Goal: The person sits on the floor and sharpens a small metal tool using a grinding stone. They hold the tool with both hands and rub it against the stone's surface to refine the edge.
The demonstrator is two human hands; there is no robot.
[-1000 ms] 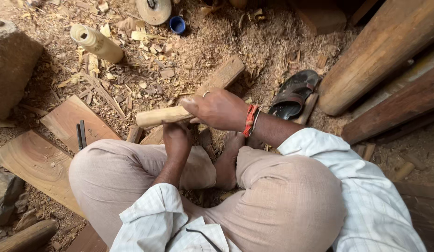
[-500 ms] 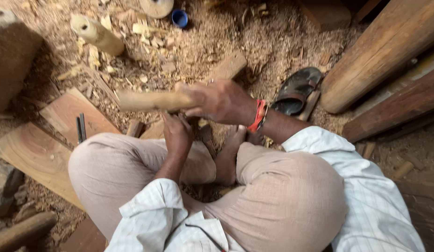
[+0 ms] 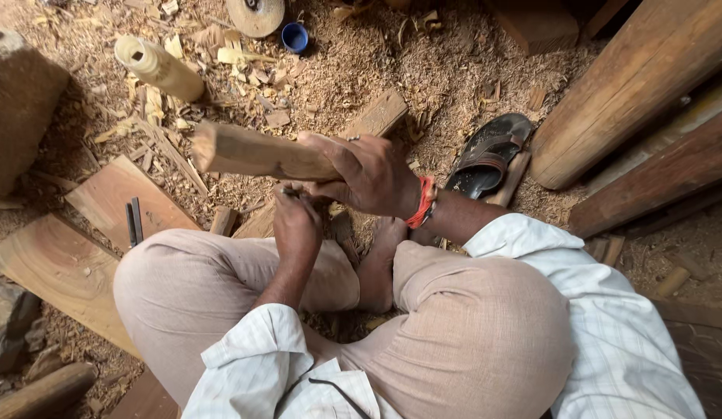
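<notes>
Vs 0.5 s ago: wooden mallet (image 3: 256,153) sits lower and closer to the knees, right hand (image 3: 369,172) fingers wrapped tight round its near end, left hand (image 3: 296,221) just below it, curled in a fist on smth thin and dark, too hidden to ID. Mallet is a rough, blocky, pale-brown billet w/ blunt end pointing left; ground is loose sawdust + chips. Around mallet: turned pale cylinder (image 3: 159,68) up-left, blue cap (image 3: 295,36) above, flat plank (image 3: 124,198) w/ two dark chisels (image 3: 133,222) lower-left, black sandal (image 3: 489,155) to the right, round beams (image 3: 633,85) far right; hands + knees block the workpiece.
</notes>
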